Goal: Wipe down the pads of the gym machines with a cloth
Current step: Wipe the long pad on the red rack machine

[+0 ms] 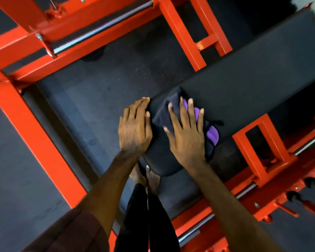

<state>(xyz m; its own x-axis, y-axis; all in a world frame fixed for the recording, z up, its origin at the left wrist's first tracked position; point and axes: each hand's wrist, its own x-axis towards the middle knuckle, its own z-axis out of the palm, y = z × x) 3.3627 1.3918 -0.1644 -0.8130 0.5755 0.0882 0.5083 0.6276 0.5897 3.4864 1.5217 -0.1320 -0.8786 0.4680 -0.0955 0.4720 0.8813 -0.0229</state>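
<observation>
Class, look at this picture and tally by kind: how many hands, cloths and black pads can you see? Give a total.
Hands: 2, the left hand resting on the pad's edge and the right hand pressing the cloth
Cloths: 1, the dark and purple cloth
Black pads: 1, the long pad
Total: 4

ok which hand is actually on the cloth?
The right hand: its spread, straight fingers press flat on the dark purple cloth on the black pad. The left hand rests on the pad's bare edge beside the cloth.
</observation>
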